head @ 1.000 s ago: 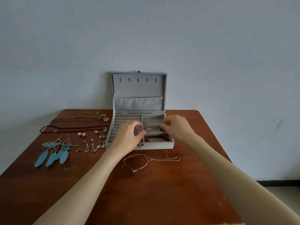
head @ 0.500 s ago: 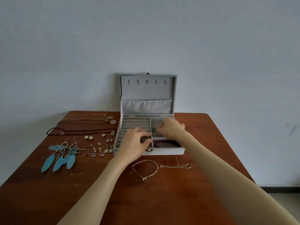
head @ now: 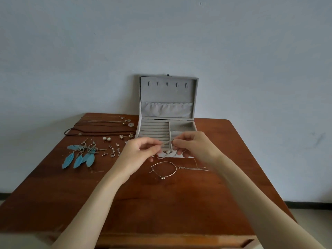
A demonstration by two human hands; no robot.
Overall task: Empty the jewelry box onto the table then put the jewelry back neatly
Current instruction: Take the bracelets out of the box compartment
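Note:
The grey jewelry box stands open at the table's back, lid upright against the wall. In front of and just above the box's near edge, my left hand and my right hand each pinch an end of a thin silver chain, stretched between them with a small charm hanging. On the table below lie a silver bracelet and a silver chain. The box's near compartments are hidden behind my hands.
Left of the box lie blue feather earrings, several small stud earrings, pearl studs and dark cord necklaces with pendants. The brown wooden table ends at a front edge near me; a wall is behind.
Both hands have come up and toward me out of the box, lifting the thin silver chain between them. The camera has also shifted, so the box sits further right in view.

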